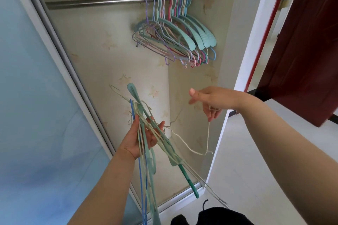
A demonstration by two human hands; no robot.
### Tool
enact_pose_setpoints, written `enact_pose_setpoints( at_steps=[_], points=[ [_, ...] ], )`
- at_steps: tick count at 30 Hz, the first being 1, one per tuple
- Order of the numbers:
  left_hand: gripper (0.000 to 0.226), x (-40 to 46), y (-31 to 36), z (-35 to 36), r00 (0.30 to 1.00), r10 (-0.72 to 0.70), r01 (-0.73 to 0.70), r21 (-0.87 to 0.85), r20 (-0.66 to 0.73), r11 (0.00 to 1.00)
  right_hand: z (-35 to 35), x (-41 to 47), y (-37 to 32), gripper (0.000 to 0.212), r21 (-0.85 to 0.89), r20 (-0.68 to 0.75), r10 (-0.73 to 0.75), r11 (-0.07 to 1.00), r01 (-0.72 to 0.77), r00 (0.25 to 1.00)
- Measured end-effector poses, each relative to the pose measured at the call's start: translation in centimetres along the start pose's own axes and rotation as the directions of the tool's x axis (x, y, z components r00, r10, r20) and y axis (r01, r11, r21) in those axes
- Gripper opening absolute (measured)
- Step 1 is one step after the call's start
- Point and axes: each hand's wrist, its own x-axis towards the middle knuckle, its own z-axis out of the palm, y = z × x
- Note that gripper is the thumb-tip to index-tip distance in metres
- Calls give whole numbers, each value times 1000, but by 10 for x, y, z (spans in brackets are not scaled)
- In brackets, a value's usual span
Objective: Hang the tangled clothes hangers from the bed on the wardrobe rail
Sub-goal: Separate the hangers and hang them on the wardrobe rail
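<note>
My left hand [141,136] holds a tangled bundle of hangers [146,153], teal, blue and cream, low in front of the open wardrobe. My right hand [210,101] holds the hook of a thin cream wire hanger [189,147] that trails down and left toward the bundle, its far end near my left fingers. Above, the steel wardrobe rail [95,2] carries several hung hangers [175,36], teal plastic and pastel wire ones, bunched at its right end.
A frosted sliding door [36,97] stands at the left, its metal frame running diagonally. The wardrobe's right side panel [236,42] and a dark red door [303,42] are at the right. Dark clothing [210,215] shows at the bottom edge over a pale floor.
</note>
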Motion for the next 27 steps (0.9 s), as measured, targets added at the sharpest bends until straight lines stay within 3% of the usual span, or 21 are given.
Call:
enact_pose_setpoints(
  at_steps=[2,4,7,14,23,27],
  points=[
    [54,1,-1,0,1000,-15,15,10,8,1000,1,4,-3,70,-115,8,115,987,-114,993],
    [55,2,-3,-3,1000,-21,21,1,19,1000,2,10,3,68,-158,-88,97,981,-110,991],
    [61,1,-4,-10,1000,-6,6,-37,10,999,-2,13,22,61,-47,-267,14,999,-28,964],
    [66,6,0,-15,999,36,-34,-51,20,998,4,11,60,59,152,-394,79,988,-20,916],
    [50,16,7,-34,984,43,-38,-31,175,999,28,13,77,57,221,-336,66,975,11,940],
    [51,18,10,-35,985,68,-74,30,159,997,34,12,83,58,293,-377,94,956,22,921]
  ],
)
